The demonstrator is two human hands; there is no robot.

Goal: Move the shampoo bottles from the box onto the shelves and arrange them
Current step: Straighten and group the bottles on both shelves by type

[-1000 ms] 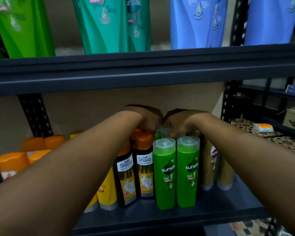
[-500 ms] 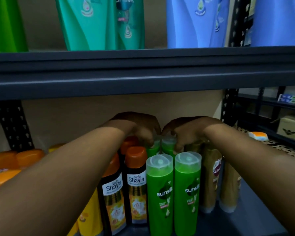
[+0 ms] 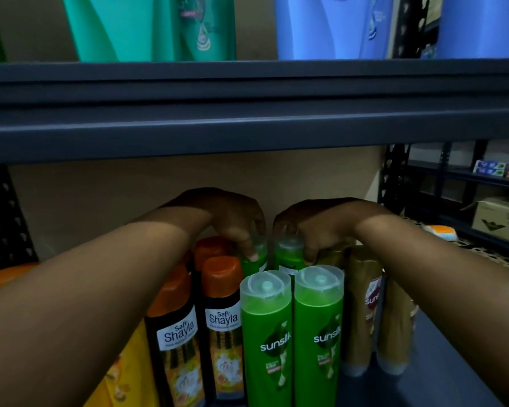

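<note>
Both hands reach deep into the lower shelf (image 3: 441, 377). My left hand (image 3: 229, 218) grips the cap of a green shampoo bottle (image 3: 254, 264) in the back row. My right hand (image 3: 315, 224) grips the cap of the green bottle (image 3: 288, 255) beside it. Two more green Sunsilk bottles (image 3: 266, 333) (image 3: 319, 333) stand upright in front of them. Black Safi Shayla bottles with orange caps (image 3: 222, 324) stand to the left, gold-brown bottles (image 3: 365, 304) to the right. The box is not in view.
The dark shelf beam (image 3: 247, 113) runs close above my hands. Large teal pouches (image 3: 147, 24) and blue pouches (image 3: 335, 24) stand on the upper shelf. Yellow and orange bottles (image 3: 124, 371) fill the left. A second rack (image 3: 482, 183) with cartons stands at the right.
The view has moved closer and slightly lower. Both hands stay on the caps of the rear green bottles, which now stand a little nearer the front pair.
</note>
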